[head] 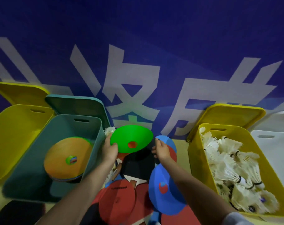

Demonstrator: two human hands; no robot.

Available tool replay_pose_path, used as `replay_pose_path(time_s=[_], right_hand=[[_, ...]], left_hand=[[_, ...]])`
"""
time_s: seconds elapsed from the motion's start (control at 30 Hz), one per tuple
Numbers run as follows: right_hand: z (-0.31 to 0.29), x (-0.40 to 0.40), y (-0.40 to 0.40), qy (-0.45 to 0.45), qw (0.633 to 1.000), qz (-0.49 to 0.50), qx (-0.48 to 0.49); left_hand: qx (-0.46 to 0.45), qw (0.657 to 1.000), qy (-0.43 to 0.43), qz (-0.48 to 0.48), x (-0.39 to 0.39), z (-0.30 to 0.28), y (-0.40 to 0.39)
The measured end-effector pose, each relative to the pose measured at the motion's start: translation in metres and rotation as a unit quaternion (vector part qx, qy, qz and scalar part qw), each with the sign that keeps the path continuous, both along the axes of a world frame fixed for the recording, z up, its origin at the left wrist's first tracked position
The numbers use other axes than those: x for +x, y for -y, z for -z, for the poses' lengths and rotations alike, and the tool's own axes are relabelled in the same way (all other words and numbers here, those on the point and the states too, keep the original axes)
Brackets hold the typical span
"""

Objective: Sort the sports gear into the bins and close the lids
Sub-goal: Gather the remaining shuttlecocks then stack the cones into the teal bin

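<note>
Pinching the rim of the green cone (pixel 131 138), the left hand (pixel 109 149) holds it tilted above the pile on the floor, thumb on its inner face. The right hand (pixel 161 150) has curled fingers at the edge of a black paddle (pixel 138 158), just beside the cone; whether it grips the paddle I cannot tell. Left of the hands, the teal bin (pixel 87 127) holds a stack of cones topped by an orange cone (pixel 68 157). To the right, the yellow bin (pixel 193 153) is full of shuttlecocks (pixel 227 166). A blue cone (pixel 164 187) and red paddles (pixel 120 198) lie below the arms.
</note>
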State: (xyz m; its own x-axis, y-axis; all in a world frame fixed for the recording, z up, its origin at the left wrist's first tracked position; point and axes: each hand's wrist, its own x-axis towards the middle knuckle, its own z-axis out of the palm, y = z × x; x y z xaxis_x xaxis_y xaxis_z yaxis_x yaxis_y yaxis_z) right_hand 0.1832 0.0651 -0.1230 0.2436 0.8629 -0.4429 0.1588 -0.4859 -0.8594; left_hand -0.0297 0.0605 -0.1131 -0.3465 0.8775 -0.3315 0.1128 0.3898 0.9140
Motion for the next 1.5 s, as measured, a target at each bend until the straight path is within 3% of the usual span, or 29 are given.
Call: replay_pose_path(time_s=[0.17,0.33,0.53,0.7,0.87,0.97,1.23,1.37,1.5], right_hand=[[0.006,-0.032,-0.031,0.018,0.985,-0.143,-0.093],[0.004,-0.054,-0.038,0.100,0.963,-0.227,-0.106],[-0.033,-0.027,-0.011,0.302,0.935,-0.184,0.020],[-0.080,0.005,0.018,0.370,0.916,-0.132,0.084],[-0.088,0.025,0.066,0.282,0.949,0.024,0.139],[-0.083,0.019,0.085,0.204,0.965,0.058,0.153],[-0.068,-0.021,0.098,0.054,0.986,0.084,0.133],[-0.073,-0.042,0.093,0.014,0.993,0.043,0.111],[-0.079,-0.051,0.090,0.006,0.992,0.005,0.123]], left_hand=[[0.106,0.990,-0.087,0.018,-0.028,-0.050,0.033],[0.109,0.986,-0.120,-0.048,-0.063,-0.065,0.036],[0.143,0.981,-0.090,-0.094,-0.084,-0.073,0.056],[0.160,0.981,-0.064,-0.087,-0.097,-0.086,0.066],[0.185,0.980,-0.038,-0.071,-0.110,-0.092,0.079],[0.181,0.980,-0.048,-0.067,-0.121,-0.088,0.085],[0.165,0.975,-0.054,-0.141,-0.148,-0.090,0.111],[0.122,0.969,-0.086,-0.198,-0.159,-0.095,0.133],[0.090,0.971,-0.151,-0.165,-0.171,-0.089,0.135]])
